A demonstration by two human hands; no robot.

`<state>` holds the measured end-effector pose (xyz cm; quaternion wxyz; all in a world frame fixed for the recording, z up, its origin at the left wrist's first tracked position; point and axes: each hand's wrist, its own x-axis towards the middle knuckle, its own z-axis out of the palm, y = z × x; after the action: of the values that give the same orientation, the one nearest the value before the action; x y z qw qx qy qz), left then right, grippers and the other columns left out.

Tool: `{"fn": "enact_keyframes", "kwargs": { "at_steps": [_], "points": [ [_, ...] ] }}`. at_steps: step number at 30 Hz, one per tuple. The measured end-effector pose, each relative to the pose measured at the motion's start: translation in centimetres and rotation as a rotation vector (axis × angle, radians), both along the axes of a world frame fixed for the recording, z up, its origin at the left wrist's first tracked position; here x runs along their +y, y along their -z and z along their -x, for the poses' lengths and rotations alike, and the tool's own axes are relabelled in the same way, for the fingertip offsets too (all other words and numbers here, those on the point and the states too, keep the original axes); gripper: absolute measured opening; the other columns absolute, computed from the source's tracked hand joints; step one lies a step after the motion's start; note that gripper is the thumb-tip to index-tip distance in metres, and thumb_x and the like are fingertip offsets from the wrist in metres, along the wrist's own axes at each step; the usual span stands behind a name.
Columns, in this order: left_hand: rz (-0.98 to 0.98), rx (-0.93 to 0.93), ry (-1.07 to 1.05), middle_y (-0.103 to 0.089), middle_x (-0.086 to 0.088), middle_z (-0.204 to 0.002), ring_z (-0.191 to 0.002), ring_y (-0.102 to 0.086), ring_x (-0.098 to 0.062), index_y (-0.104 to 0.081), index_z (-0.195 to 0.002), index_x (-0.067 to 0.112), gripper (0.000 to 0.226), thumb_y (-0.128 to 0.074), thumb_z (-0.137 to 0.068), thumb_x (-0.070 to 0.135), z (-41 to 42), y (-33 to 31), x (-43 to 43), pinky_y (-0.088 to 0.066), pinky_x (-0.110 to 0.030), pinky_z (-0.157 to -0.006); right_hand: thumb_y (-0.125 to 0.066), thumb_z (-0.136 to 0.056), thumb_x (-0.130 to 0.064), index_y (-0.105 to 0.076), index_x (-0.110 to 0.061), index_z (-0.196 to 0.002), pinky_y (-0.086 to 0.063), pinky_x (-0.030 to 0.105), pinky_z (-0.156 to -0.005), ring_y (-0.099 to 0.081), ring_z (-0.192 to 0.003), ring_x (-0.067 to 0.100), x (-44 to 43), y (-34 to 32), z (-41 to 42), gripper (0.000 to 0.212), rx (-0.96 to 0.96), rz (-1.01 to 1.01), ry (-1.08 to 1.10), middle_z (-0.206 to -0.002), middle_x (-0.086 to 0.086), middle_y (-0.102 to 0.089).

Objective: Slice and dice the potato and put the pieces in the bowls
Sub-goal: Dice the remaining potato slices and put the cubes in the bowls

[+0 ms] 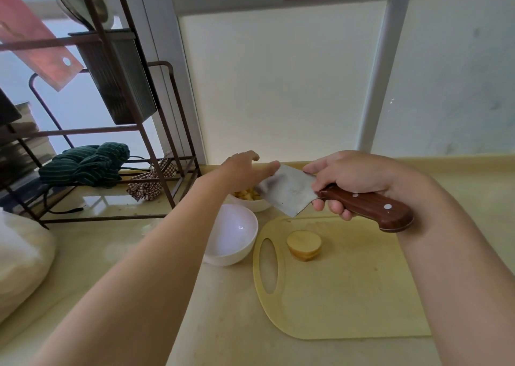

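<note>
Grips the cleaver (287, 190) by its wooden handle in the right hand (359, 179), fingers (335, 207) curled tight round it, blade tilted above the far bowl (262, 205) holding diced potato (249, 194). Reaches in with the left hand (245, 168), fingers straight, touching the blade's far edge. Keeps the potato piece (304, 245) on the cutting board (348, 296), just right of the near white bowl (231, 234) on the tabletop (217, 324).

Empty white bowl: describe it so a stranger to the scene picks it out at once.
Find the yellow cutting board on the counter. At its handle-slot end, on the left, sits the empty white bowl. The far bowl behind it holds diced potato; this nearer one holds nothing.
</note>
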<state>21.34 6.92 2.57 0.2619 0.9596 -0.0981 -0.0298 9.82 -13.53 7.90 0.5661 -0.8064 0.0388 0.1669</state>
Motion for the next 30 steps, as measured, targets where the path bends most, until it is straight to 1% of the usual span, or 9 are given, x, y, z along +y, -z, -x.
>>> {"fn": "enact_keyframes", "kwargs": {
  "at_steps": [3, 6, 12, 17, 21, 23, 25, 28, 30],
  "points": [
    [-0.058, 0.003, -0.031, -0.05, -0.005, -0.139, -0.116, -0.052, -0.024, -0.039, -0.145, 0.019, 0.068, -0.05, -0.091, 0.059, 0.0, 0.2, 0.1, -0.044, -0.031, -0.086, -0.051, -0.101, 0.0, -0.044, -0.019, -0.147, -0.042, 0.023, -0.036, -0.051, -0.04, 0.016, -0.2, -0.2, 0.2, 0.051, 0.0, 0.01, -0.004, -0.068, 0.016, -0.067],
    [0.009, 0.04, -0.067, -0.052, -0.005, -0.134, -0.105, -0.054, -0.021, -0.042, -0.141, 0.019, 0.055, -0.057, -0.092, 0.039, -0.5, 0.1, 0.9, -0.047, -0.032, -0.085, -0.051, -0.101, 0.0, -0.048, -0.02, -0.141, -0.042, 0.023, -0.036, -0.051, -0.04, 0.016, -0.4, -0.6, 0.4, 0.045, -0.003, 0.009, -0.015, -0.068, 0.016, -0.067],
    [0.081, 0.01, -0.091, -0.05, -0.006, -0.136, -0.108, -0.049, -0.021, -0.05, -0.135, 0.017, 0.047, -0.047, -0.089, 0.008, -0.5, -0.8, 1.6, -0.047, -0.034, -0.092, -0.05, -0.101, 0.001, -0.052, -0.019, -0.132, -0.043, 0.022, -0.037, -0.05, -0.04, 0.016, -0.9, -0.9, 0.4, 0.037, -0.014, 0.032, -0.016, -0.069, 0.016, -0.066],
    [0.08, -0.086, -0.039, -0.057, -0.003, -0.128, -0.11, -0.055, -0.021, -0.056, -0.13, 0.016, 0.039, -0.049, -0.092, 0.01, 0.9, -1.6, 1.6, -0.047, -0.026, -0.084, -0.049, -0.101, 0.002, -0.056, -0.019, -0.127, -0.041, 0.022, -0.036, -0.049, -0.039, 0.016, -1.9, -1.3, 0.8, 0.033, -0.033, 0.031, 0.048, -0.066, 0.016, -0.065],
    [0.079, -0.192, 0.048, -0.064, 0.004, -0.111, -0.094, -0.06, -0.012, -0.065, -0.112, 0.019, 0.027, -0.049, -0.091, 0.012, 5.2, -3.3, 0.1, -0.045, -0.017, -0.066, -0.048, -0.1, 0.004, -0.05, 0.002, -0.119, -0.042, 0.021, -0.036, -0.05, -0.038, 0.015, -2.1, -2.0, 1.4, 0.019, -0.075, 0.05, 0.078, -0.063, 0.015, -0.064],
    [0.01, -0.153, 0.156, -0.063, 0.008, -0.109, -0.095, -0.06, -0.01, -0.064, -0.109, 0.023, 0.025, -0.052, -0.088, 0.016, 8.3, -3.2, -1.4, -0.05, -0.023, -0.078, -0.047, -0.101, 0.002, -0.057, 0.0, -0.113, -0.044, 0.022, -0.036, -0.052, -0.037, 0.014, -2.4, -2.5, 1.8, 0.016, -0.107, 0.037, 0.117, -0.065, 0.016, -0.065],
    [-0.131, -0.047, 0.287, -0.057, 0.012, -0.125, -0.111, -0.056, -0.011, -0.058, -0.123, 0.027, 0.036, -0.058, -0.087, 0.025, 11.1, -2.4, -2.7, -0.045, -0.025, -0.095, -0.045, -0.101, 0.002, -0.056, -0.007, -0.111, -0.044, 0.021, -0.037, -0.053, -0.036, 0.014, -2.7, -3.0, 2.4, 0.017, -0.131, 0.031, 0.155, -0.068, 0.016, -0.064],
    [-0.342, 0.055, 0.38, -0.044, 0.01, -0.142, -0.127, -0.045, -0.013, -0.037, -0.144, 0.034, 0.067, -0.065, -0.084, 0.037, 13.1, -0.8, -3.9, -0.034, -0.023, -0.097, -0.044, -0.1, 0.002, -0.056, 0.0, -0.111, -0.045, 0.021, -0.038, -0.054, -0.038, 0.014, -3.3, -3.2, 3.8, 0.016, -0.16, 0.032, 0.187, -0.072, 0.017, -0.064],
    [-0.391, 0.019, 0.402, -0.045, 0.009, -0.143, -0.128, -0.045, -0.014, -0.036, -0.144, 0.037, 0.068, -0.066, -0.083, 0.039, 13.6, -0.3, -4.3, -0.035, -0.025, -0.099, -0.044, -0.099, 0.003, -0.052, -0.012, -0.103, -0.046, 0.022, -0.04, -0.055, -0.039, 0.015, -4.0, -2.8, 4.9, 0.017, -0.171, 0.034, 0.215, -0.074, 0.018, -0.065]
  ]
}}
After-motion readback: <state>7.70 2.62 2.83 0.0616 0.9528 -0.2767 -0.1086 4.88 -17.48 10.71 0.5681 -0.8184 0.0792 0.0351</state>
